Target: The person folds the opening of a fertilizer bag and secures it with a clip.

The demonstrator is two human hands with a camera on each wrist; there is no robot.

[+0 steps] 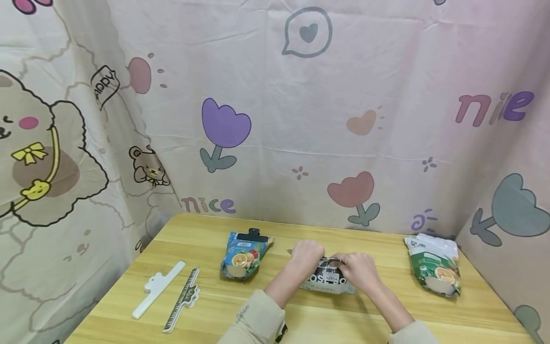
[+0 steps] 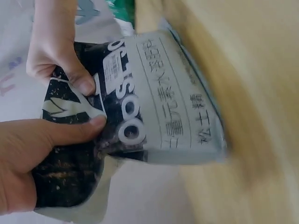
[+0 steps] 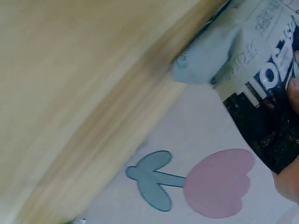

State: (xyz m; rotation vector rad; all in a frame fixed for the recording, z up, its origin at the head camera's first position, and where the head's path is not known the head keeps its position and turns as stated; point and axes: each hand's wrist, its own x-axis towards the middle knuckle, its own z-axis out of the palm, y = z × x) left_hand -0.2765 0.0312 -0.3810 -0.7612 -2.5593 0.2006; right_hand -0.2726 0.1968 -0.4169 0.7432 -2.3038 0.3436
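A black and pale grey bag (image 1: 328,281) with white lettering stands at the table's middle, both hands gripping its upper part. In the head view the left hand (image 1: 307,254) holds the bag's left side and the right hand (image 1: 357,268) its right side. The left wrist view shows the bag (image 2: 154,98) pinched between thumbs and fingers, the left hand (image 2: 42,154) below and the right hand (image 2: 58,51) above, thumbs close together on the black part. At the right wrist view's edge, part of a hand (image 3: 288,182) touches the bag (image 3: 261,70).
A blue fruit bag (image 1: 242,258) with a black clip (image 1: 253,235) stands left of the hands. At the right is a green and white bag (image 1: 434,267). A white clip (image 1: 159,289) and a black-and-white ruler-like clip (image 1: 182,300) lie at the left. A printed curtain (image 1: 275,119) hangs behind.
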